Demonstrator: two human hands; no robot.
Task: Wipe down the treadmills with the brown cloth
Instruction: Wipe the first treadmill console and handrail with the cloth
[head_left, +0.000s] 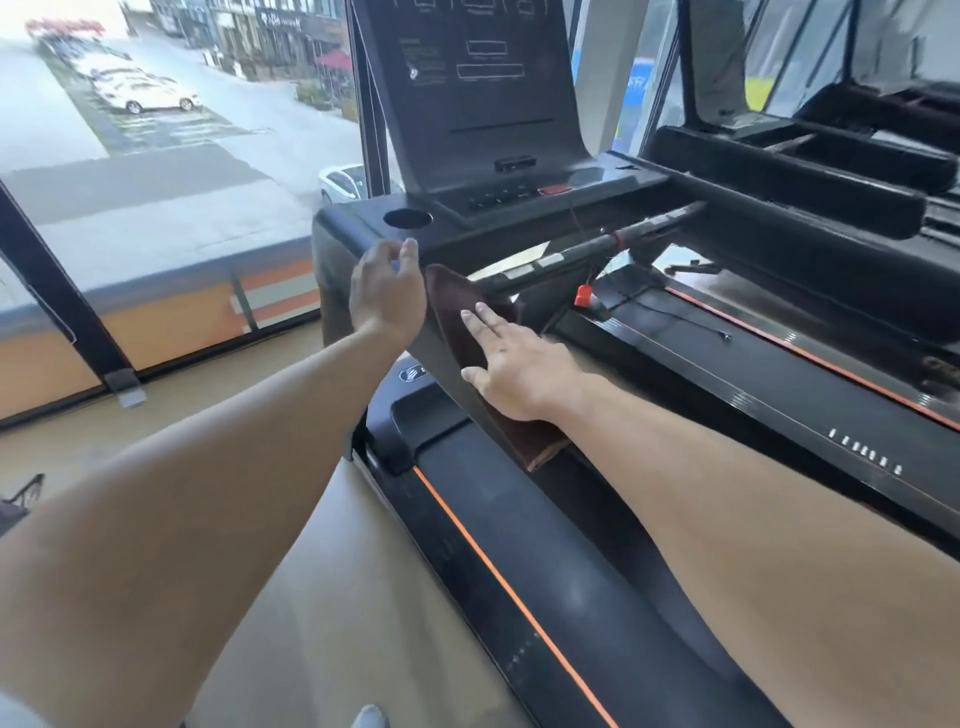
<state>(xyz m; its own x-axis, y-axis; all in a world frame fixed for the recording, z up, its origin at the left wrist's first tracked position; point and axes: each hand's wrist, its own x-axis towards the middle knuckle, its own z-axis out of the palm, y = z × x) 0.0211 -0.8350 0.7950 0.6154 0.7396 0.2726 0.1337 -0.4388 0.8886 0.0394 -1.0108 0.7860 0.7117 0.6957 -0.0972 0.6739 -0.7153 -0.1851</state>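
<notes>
Wiping is under way: the cloth lies flat on the treadmill's left upright, pinned under the right hand, fingers straight, pressing rather than clasping. The left hand hovers just beside it, loosely curled, holding nothing. Next, I judge, a pressed stroke along the upright toward the console above.

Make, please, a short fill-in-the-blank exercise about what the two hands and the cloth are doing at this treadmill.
1. The right hand presses the brown cloth with ____ fingers.
2. The left hand holds ____.
3. The round cup holder lies just ____ the left hand.
4. The safety clip hanging on the cord is ____ in colour.

Missing words: straight; nothing; above; red
</notes>
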